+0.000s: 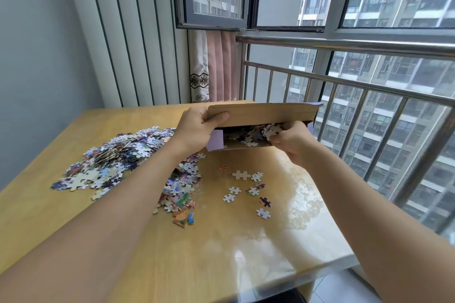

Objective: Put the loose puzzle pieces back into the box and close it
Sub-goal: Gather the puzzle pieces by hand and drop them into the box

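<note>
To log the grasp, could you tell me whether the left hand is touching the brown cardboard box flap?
Touching: the head view shows the left hand gripping the brown cardboard box flap.

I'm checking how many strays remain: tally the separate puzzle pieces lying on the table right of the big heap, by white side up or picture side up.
White-side-up cardboard puzzle pieces: 6
Picture-side-up cardboard puzzle pieces: 3
Total: 9

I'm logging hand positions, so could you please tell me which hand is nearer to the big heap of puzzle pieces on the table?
Left. The left hand grips the box flap just above the heap's far edge; the right hand, holding pieces at the box opening, is farther off.
</note>
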Demonstrator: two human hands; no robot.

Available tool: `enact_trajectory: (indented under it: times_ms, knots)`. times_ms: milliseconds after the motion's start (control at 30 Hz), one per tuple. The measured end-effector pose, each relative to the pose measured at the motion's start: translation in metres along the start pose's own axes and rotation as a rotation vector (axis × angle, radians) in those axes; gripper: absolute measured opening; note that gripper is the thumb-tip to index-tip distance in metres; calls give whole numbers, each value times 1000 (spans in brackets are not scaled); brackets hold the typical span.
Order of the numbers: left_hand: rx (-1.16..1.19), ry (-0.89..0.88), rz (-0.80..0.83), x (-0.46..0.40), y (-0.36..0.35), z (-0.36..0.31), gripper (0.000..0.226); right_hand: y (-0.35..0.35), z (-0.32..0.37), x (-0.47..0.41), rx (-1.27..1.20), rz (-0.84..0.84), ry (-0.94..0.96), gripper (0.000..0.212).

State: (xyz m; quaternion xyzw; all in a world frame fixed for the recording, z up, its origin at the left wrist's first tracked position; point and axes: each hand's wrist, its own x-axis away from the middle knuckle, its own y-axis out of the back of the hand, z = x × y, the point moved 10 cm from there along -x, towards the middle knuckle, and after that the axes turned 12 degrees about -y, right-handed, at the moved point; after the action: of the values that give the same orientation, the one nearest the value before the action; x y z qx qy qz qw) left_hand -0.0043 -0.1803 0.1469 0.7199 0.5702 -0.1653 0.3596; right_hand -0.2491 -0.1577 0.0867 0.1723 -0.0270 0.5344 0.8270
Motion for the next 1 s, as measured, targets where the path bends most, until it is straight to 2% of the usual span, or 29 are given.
enact_trajectory:
  times_ms: [200, 300, 400, 500, 567, 633, 667, 767, 867, 1000]
  knots:
    - [48, 8, -6, -2, -1, -4, 10, 11, 24, 12, 322, -215, 339, 13]
    - [59, 8, -7, -3, 0, -5, 15, 9, 34, 18, 494, -284, 489, 14]
    - [64, 19, -9, -6, 3, -4, 18, -3, 40, 24, 688, -233, 616, 15]
    - [114, 27, -27, -13, 9, -6, 13, -9, 54, 34, 730, -62, 685, 20]
    - [172, 24, -66, -21, 18, -13, 14, -12, 69, 47, 831, 33, 776, 34]
    - [235, 42, -125, -26, 26, -15, 14, -16, 78, 54, 1012, -19, 888, 47]
    - [253, 51, -158, -29, 30, -16, 14, -15, 85, 57, 1045, -85, 952, 41]
    - [285, 79, -269, -39, 44, -23, 17, -5, 116, 76, 938, -266, 1182, 14]
    - [217, 75, -331, -52, 58, -31, 15, 13, 153, 97, 788, -435, 1286, 11]
    - [175, 108, -296, -55, 57, -32, 16, 0, 159, 104, 867, -403, 1281, 8]
